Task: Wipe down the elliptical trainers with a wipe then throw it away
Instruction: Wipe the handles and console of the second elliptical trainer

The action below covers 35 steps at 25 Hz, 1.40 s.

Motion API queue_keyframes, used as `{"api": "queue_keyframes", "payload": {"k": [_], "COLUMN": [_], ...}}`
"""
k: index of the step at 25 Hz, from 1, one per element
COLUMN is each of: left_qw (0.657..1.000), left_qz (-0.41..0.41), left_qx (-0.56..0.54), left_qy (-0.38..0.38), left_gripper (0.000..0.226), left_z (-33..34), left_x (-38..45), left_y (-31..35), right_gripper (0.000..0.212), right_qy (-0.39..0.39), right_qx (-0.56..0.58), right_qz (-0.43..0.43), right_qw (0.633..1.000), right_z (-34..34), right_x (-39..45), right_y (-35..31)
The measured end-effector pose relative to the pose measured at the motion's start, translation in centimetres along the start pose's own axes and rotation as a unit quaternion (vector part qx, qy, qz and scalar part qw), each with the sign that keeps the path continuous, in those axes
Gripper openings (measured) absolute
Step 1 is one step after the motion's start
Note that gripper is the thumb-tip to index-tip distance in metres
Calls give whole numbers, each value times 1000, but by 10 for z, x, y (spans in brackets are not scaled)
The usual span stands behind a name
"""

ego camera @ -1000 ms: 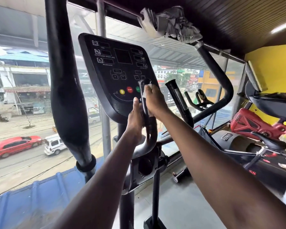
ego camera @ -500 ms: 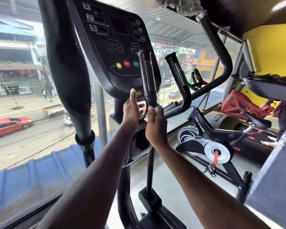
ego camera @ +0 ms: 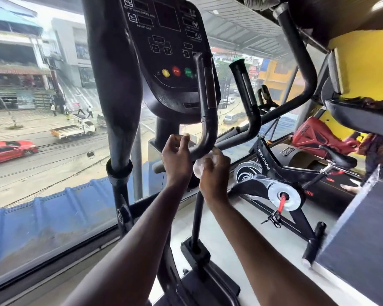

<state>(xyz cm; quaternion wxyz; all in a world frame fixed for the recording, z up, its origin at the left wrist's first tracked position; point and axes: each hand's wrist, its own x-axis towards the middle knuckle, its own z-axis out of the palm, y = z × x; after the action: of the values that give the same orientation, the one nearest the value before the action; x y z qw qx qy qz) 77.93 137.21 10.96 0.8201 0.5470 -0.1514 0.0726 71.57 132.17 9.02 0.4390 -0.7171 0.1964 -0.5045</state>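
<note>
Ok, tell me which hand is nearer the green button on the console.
Left. The left hand sits almost straight below the green button, at the handlebar's bend. The right hand is lower and further right, its fingers pressing the wipe under that bend.

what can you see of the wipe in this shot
The wipe is a small white piece, thin and crumpled, bunched into a wad rather than spread flat. Most of it is hidden: only a rounded patch shows between the fingers of the right hand, which grips it and presses it against the underside of the curved black handlebar of the elliptical. The left hand holds the same bar just beside it. Whether the wipe is damp cannot be told.
</note>
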Motion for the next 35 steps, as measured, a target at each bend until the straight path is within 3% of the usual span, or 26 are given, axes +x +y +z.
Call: {"api": "queue_keyframes", "payload": {"k": [2,5,6,9,12,14,17,19,22,25,30,33,35], "left_qw": [999,992,992,996,994,992,970,959,962,970,971,964,972], "left_qz": [17,38,41,63,78,103,205,228,187,94,173,188,105], "left_qx": [-19,-7,-3,46,75,59,124,166,198,221,165,190,206], "left_qy": [-33,-117,-122,-31,5,-37,-40,-32,-6,17,-13,9,35], "left_gripper": [23,13,11,8,25,32,40,43,40,39,42,42,44], "left_z": [-5,-7,-5,-2,12,28,33,21,-7,-25,15,-3,-28], "left_x": [-17,-41,-43,-23,-9,-21,-32,-21,5,23,-16,-3,24], "left_y": [-5,-11,-13,-13,-7,-6,-31,-54,-86,-92,-69,-95,-108], "right_gripper": [28,29,21,13,40,27,19,18,11,23,44,28,14], "right_qy": [24,-61,-51,50,-61,-164,-182,-181,-173,-168,-171,-157,-156], "right_qx": [53,80,94,179,147,163,205,221,210,195,263,297,307], "right_qz": [20,66,65,43,75,122,129,120,107,81,78,62,46], "right_qw": [998,993,992,982,984,965,953,951,956,963,946,940,938], "right_z": [8,19,12,-10,-16,-6,-1,5,14,21,30,36,38], "right_x": [2,8,7,20,49,62,69,63,50,51,53,50,50], "right_y": [11,25,17,-1,-19,-28,-31,-16,3,11,20,22,20]}}
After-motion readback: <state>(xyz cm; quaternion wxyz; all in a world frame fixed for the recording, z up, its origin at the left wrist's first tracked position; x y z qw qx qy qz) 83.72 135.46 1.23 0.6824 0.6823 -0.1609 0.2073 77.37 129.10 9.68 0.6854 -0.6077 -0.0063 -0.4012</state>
